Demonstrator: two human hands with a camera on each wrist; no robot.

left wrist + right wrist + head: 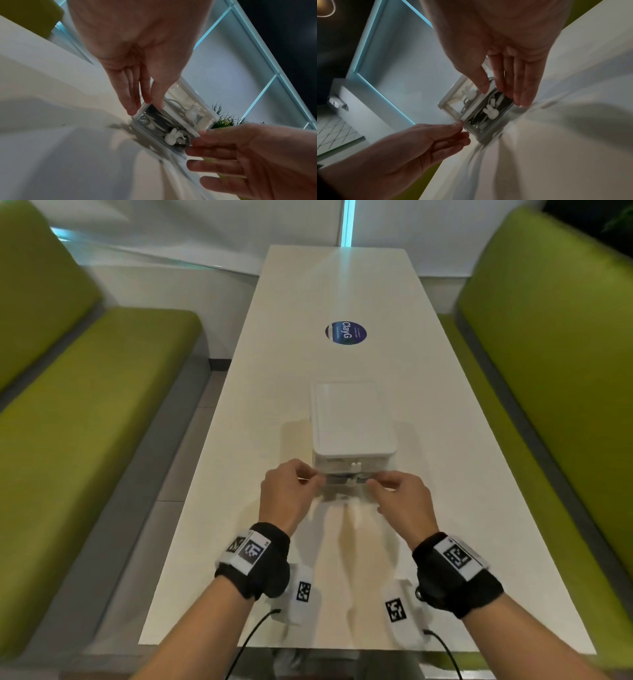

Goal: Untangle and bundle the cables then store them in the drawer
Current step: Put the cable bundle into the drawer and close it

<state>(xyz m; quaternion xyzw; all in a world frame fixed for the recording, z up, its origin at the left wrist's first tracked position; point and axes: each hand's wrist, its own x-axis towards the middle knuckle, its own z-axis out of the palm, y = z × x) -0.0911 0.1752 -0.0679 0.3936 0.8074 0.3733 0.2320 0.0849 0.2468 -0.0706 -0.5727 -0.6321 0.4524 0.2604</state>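
Head view: small clear drawer unit at mid-table; lower drawer part-open toward the near edge. Left hand and right hand, fingers extended, touch its left and right front corners. Bundled cables inside both drawers.

left wrist: black strap, white tag blocks with black square codes, black cable
right wrist: black strap, same tags, black cable
arms: bare
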